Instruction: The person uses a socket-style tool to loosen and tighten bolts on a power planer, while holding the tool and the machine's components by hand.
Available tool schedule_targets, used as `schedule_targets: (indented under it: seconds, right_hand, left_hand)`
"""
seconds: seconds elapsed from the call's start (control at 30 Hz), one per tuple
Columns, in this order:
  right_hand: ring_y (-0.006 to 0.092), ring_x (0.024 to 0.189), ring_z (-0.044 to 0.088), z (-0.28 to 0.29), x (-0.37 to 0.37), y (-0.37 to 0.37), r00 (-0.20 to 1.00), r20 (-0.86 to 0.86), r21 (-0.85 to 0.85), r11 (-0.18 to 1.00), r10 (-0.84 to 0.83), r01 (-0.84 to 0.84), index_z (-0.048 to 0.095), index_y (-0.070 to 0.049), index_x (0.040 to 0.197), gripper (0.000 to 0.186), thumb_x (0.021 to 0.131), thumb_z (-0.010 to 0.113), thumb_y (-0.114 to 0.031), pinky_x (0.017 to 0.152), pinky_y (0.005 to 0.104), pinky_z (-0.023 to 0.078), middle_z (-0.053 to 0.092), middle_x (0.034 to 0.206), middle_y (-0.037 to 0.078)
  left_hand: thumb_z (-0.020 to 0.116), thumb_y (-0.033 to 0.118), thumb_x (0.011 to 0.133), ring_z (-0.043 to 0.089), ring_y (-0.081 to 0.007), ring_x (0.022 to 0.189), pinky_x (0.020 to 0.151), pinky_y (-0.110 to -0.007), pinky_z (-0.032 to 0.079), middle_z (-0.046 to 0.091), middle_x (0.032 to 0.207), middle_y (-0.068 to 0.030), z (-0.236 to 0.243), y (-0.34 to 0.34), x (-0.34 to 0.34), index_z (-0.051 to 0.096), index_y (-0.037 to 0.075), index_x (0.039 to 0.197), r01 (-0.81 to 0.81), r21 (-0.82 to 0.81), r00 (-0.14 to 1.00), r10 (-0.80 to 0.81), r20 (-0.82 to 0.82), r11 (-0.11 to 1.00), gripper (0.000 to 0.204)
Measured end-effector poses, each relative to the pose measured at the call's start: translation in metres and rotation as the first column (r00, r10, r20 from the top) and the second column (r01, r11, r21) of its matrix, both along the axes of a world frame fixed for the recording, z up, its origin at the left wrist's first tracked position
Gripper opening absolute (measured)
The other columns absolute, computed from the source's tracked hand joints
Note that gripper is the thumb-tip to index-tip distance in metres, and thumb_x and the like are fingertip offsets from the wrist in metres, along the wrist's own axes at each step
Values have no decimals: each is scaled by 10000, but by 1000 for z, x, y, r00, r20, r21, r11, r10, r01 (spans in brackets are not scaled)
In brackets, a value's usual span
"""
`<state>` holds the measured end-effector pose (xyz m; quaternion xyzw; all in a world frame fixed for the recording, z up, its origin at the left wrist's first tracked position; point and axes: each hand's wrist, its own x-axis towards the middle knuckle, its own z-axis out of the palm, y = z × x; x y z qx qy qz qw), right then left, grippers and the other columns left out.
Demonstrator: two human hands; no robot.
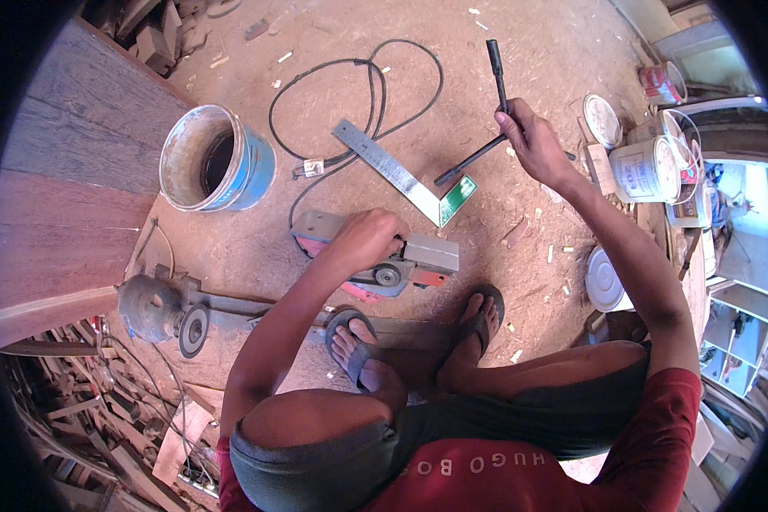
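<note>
My left hand [371, 239] is closed on a grey and red power tool with a small round wheel on its side, which looks like an electric hand planer [431, 253]. The planer rests on the dirt floor just ahead of my feet. Raised at the right, my right hand [529, 143] grips a black L-shaped wrench [472, 160] near its bend. One arm of the wrench points away from me, the other slants down to the left. Below that lower tip lies a try square [390, 166] with a steel blade and a green stock.
A black cord [439, 72] loops over the floor beyond the square. At the left stands a blue bucket [260, 175], with a motor-like machine [149, 307] nearer me. White buckets [644, 171] and a white-lidded tub [608, 277] line the right side. Scrap wood [85, 410] is piled lower left.
</note>
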<state>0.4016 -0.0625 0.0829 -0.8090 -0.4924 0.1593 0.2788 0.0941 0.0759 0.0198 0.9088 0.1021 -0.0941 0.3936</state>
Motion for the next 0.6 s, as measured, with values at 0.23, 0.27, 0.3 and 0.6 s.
schedule_targets:
  seconds: [0.23,0.27,0.3,0.6]
  right_hand:
    - [344,751,680,4,-2,-1,1000,19,-54,999,-7,8,572,4,1156,373,1106,533,-363,712,470,512,664,804,203]
    - [346,752,682,3,-4,-1,1000,16,-41,999,3,-3,572,4,1155,372,1107,532,-363,712,472,513,665,804,204]
    - [348,753,684,3,-6,0,1000,13,-29,999,14,-14,571,4,1154,371,1107,532,-362,711,474,513,665,803,204]
    - [358,751,689,8,-13,2,999,38,-63,998,30,-27,565,-4,1141,347,1106,535,-348,704,482,513,668,804,212]
  left_hand:
    - [813,194,878,741,-256,843,780,-395,571,766,904,-155,-17,8,0,784,12,980,-120,-293,993,117,-25,948,210]
    - [824,208,870,738,-238,814,757,-385,569,767,883,-150,-19,8,0,786,11,975,-142,-295,990,136,-42,945,226]
    - [835,222,862,734,-220,785,735,-375,567,767,861,-145,-23,8,-1,788,10,970,-165,-296,986,155,-59,941,243]
    - [875,274,818,710,-183,720,694,-351,551,761,797,-124,-11,2,7,800,19,915,-204,-229,978,186,-96,952,284]
